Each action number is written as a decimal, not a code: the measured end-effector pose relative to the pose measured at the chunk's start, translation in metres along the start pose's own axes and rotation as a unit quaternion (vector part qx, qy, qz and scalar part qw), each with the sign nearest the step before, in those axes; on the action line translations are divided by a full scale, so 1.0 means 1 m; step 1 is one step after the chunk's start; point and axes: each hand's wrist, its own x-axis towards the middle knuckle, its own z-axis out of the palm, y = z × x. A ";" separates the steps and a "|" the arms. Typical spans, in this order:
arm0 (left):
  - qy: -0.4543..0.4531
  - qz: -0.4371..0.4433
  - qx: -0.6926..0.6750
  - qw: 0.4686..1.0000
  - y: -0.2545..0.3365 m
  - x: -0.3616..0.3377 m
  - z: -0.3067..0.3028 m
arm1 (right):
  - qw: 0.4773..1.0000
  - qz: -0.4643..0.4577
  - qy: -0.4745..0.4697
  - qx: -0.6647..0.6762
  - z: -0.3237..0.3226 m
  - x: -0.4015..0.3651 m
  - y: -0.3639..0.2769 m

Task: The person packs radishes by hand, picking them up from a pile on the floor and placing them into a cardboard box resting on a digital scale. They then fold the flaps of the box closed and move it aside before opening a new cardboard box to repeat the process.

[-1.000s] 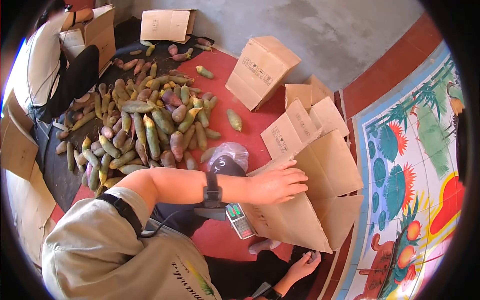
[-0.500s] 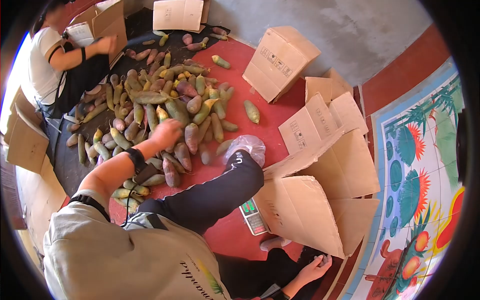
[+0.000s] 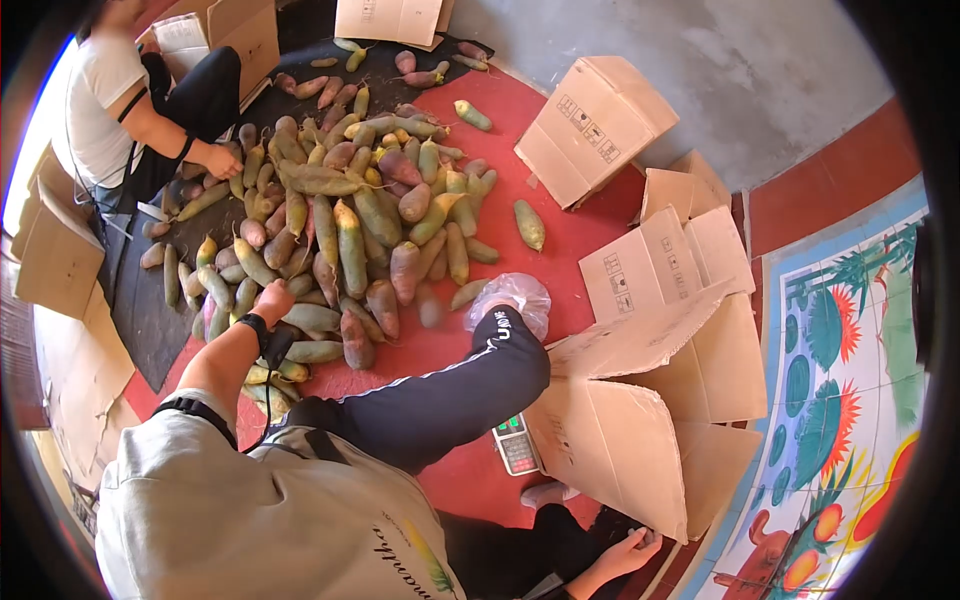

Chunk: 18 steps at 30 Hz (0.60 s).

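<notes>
My left hand (image 3: 272, 302) is at the near left side of a heap of long green and purplish radishes (image 3: 320, 180). Its fingers look curled round the end of a green radish (image 3: 254, 262), though the fingertips are partly hidden. Low on the right, my right hand (image 3: 630, 553) rests beside the lower edge of an open cardboard box (image 3: 610, 440). Its fingers are loosely bent, with nothing visible in them. A scale with a lit green display (image 3: 516, 446) shows partly beneath the box, next to my bent leg (image 3: 440, 400).
Across the heap sits another person (image 3: 115, 95), one hand at the radishes, near a cardboard box (image 3: 245, 40). More boxes (image 3: 595, 130) stand along the wall at right. A single radish (image 3: 530, 225) lies on the red floor (image 3: 500, 180). A painted tile wall (image 3: 830, 400) borders the right.
My left hand has moved left and nearer to me, from over the middle of the heap. The other person's hand has come down to the radishes. My right hand stays by the box.
</notes>
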 end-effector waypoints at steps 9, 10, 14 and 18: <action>-0.084 0.033 -0.101 0.991 0.060 -0.014 0.016 | 0.999 0.002 -0.012 -0.046 -0.001 0.002 0.013; -0.085 0.033 -0.102 0.991 0.064 -0.007 0.019 | 0.999 -0.002 -0.010 -0.053 0.000 0.002 0.015; -0.230 0.452 0.523 0.685 0.052 0.060 0.068 | 0.998 0.006 -0.009 -0.062 0.001 0.000 0.002; 0.446 0.296 0.749 -0.389 0.037 0.092 0.103 | 0.998 -0.020 -0.005 -0.062 0.002 0.001 0.009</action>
